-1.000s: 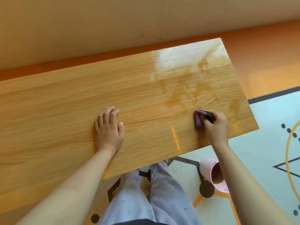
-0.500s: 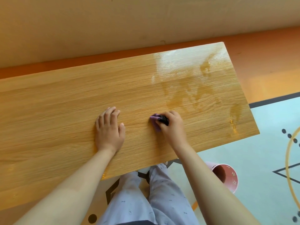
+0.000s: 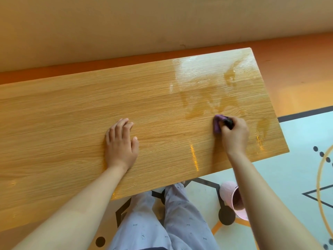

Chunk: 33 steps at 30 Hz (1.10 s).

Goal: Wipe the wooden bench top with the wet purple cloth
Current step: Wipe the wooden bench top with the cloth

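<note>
On one bench top (image 3: 72, 123): two hands (image 3: 121, 143) (image 3: 235, 135), one cloth (image 3: 217, 125).

Purple cloth (image 3: 217, 125), pink bucket (image 3: 228, 194)

cloth (image 3: 217, 125) on bench top (image 3: 72, 123) right part, bucket (image 3: 232, 199) below near edge

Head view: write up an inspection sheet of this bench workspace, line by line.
Surface: wooden bench top, dry-looking on the left, wet glossy streaks across the right part.
Job's things: purple cloth, bunched, on the bench top at the edge of the wet area.
Clutter: nothing seen.
Hands: right hand grips the purple cloth; left hand rests flat on the bench top, fingers straight.
Cables: nothing seen.
Surroundings: pink bucket on the patterned floor below the near edge; beige wall behind.
</note>
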Tool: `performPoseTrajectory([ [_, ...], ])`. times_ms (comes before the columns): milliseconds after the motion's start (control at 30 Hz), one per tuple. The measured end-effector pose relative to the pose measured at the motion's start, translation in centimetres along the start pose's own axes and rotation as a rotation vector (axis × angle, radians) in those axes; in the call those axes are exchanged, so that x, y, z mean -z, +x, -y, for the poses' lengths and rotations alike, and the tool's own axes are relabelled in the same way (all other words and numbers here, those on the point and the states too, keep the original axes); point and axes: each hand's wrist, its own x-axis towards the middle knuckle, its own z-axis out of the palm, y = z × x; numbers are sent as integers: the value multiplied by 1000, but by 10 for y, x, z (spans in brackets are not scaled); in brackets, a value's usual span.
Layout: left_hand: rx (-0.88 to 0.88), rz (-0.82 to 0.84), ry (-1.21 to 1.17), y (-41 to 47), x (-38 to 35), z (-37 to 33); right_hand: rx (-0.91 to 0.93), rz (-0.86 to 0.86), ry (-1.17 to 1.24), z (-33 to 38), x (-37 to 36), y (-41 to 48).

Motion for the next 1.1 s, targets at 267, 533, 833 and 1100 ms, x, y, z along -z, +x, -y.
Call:
performPoseTrajectory([
  [267, 13, 12, 5, 0, 0, -1, 382, 413, 194, 81, -60, -71],
  [533, 20, 21, -3, 1, 0, -2, 155, 128, 58, 20, -12, 47],
  [833, 25, 29, 13, 1, 1, -3, 97, 102, 47, 11, -5, 53],
  [1100, 38, 38, 33, 1, 2, -5, 413, 432, 160, 82, -64, 15],
])
